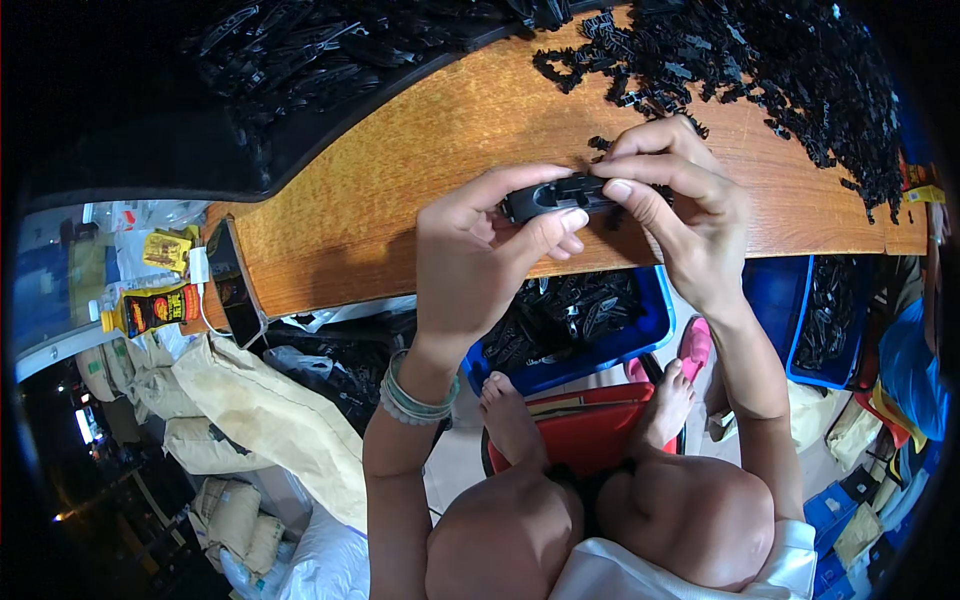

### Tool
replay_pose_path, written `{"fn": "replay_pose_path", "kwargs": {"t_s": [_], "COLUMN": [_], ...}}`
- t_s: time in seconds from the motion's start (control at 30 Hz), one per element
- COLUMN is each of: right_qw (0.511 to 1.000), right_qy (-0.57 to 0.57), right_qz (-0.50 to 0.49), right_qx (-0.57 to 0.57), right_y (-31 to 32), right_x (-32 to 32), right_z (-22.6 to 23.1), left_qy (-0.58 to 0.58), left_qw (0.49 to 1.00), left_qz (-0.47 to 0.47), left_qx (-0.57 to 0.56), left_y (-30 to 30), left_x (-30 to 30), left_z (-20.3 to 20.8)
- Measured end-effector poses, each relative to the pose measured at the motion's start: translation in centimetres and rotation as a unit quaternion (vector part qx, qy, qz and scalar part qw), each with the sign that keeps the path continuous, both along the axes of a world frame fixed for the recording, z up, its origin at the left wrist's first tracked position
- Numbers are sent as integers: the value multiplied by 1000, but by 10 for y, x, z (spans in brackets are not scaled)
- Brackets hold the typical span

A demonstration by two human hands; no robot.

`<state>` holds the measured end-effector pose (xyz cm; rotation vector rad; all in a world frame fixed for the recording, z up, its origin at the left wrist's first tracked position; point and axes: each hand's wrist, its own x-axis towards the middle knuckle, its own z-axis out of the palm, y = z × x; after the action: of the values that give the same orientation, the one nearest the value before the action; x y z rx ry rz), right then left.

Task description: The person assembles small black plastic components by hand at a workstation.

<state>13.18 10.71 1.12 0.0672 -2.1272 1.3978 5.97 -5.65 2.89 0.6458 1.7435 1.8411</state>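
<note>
Over the front part of the wooden table, a long black plastic part (560,196) with an open recess on top is held level between my two hands. My left hand (490,225) grips its left end, thumb along the near side and index finger along the far side. At its right end, my right hand (675,195) pinches with thumb and fingers. Whether a smaller piece sits in that pinch is hidden by the fingers. Just beyond the right hand lie a few small black plastic clips (600,144), loose on the wood.
A big heap of small black clips (740,75) covers the table's (390,190) far right. A black tray (150,165) of longer black parts occupies the far left. Below the table edge stand a blue bin (640,340) of black parts and another blue bin (795,340). Sacks (280,410) lie left.
</note>
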Motion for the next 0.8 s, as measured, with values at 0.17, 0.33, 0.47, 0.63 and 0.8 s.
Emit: {"fn": "replay_pose_path", "kwargs": {"t_s": [0.17,0.33,0.47,0.63,0.8], "right_qw": [987,996,989,960,922], "right_qy": [57,-55,-97,-184,-247], "right_qz": [-20,21,50,170,298], "right_qx": [151,-68,-101,-129,19], "right_y": [0,-12,-7,12,2], "right_x": [4,6,10,21,27], "right_z": [6,0,2,4,6], "left_qy": [7,127,160,113,495], "left_qw": [999,992,987,989,786], "left_qz": [13,0,-12,-71,235], "left_qx": [39,-15,-25,-66,-287], "left_y": [3,-6,-6,-13,-43], "left_x": [2,-1,-2,-27,-129], "left_z": [0,0,3,3,-18]}}
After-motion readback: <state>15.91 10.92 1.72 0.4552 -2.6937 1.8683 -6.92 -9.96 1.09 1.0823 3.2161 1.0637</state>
